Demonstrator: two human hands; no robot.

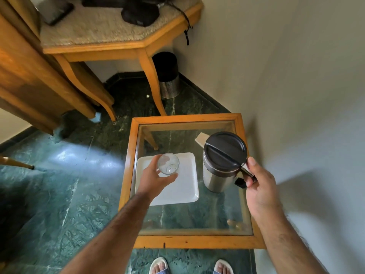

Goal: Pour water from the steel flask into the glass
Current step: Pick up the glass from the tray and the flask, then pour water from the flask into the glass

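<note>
The left hand (156, 180) has its grip clamped around the lower wall of the clear drinking glass (168, 163), thumb on one side and fingers on the other. The glass looks empty and seems lifted a little above the white square tray (187, 186), mouth tipped toward the camera; whether its base touches the tray cannot be told. Holding it low on the wall probably leaves the rim free for a stream from the flask.

The steel flask (216, 175) stands upright on the glass-topped desk (197, 214), just beside the tray at the tray's 3 o'clock. Its black lid (225, 149) is on, so no water can leave yet. The right hand (260, 186) sits at the flask's 4 o'clock with its grip closed on the black handle (242, 181), thumb up near the lid's edge where a lever or spout release may lie; that detail is too small to confirm. This hold would let 1 hand both lift and tilt the body.

With 2 hands already on the 2 task objects, the pour appears about to begin. The next move likely calls for raising the flask, bringing its spout over the glass rim, and tilting slowly. A heavy flask could gush and overshoot the narrow glass onto the tray.
</note>
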